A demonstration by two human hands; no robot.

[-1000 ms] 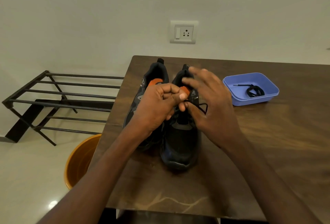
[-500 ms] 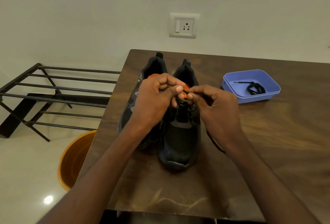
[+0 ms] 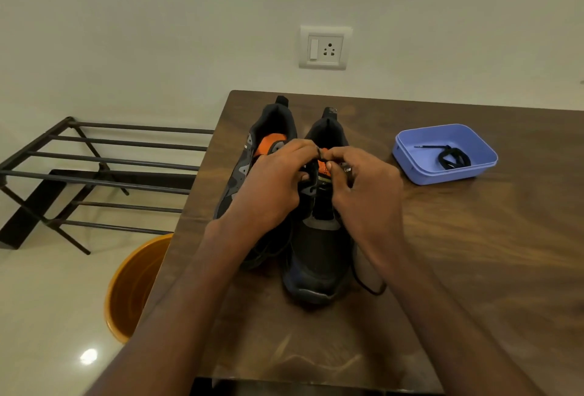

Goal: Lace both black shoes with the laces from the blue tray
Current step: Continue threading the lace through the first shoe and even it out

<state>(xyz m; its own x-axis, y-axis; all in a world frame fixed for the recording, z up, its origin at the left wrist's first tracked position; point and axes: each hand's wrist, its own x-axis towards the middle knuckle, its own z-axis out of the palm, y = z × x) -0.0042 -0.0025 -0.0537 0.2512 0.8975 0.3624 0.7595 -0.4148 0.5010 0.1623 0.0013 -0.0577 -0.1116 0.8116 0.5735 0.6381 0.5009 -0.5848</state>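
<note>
Your two hands meet over the right shoe (image 3: 319, 256), near its upper eyelets, which suggests you are threading the lace (image 3: 366, 285) there. Your left hand (image 3: 271, 187) has its fingers curled, fingertips pinching at the tongue or the lace end; which of the two is hidden by the knuckles. Your right hand (image 3: 363, 193) is curled too, thumb and forefinger pinching what looks like the lace tip just beside the left fingertips. Holding both hands this close probably steadies the eyelet while the tip is fed through. A slack loop of that lace trails down past the shoe's right side onto the table (image 3: 474, 253). The right shoe stands upright with its long axis running away from you, toe toward you and heel toward the wall. The left shoe (image 3: 252, 158) lies parallel and touching it, set slightly farther back, its orange insole showing and no lace visible on it, so by my reading it waits its turn. The second lace (image 3: 452, 158) lies coiled in the tray (image 3: 407, 142), well apart to the right, one end pointing left across the tray floor.
</note>
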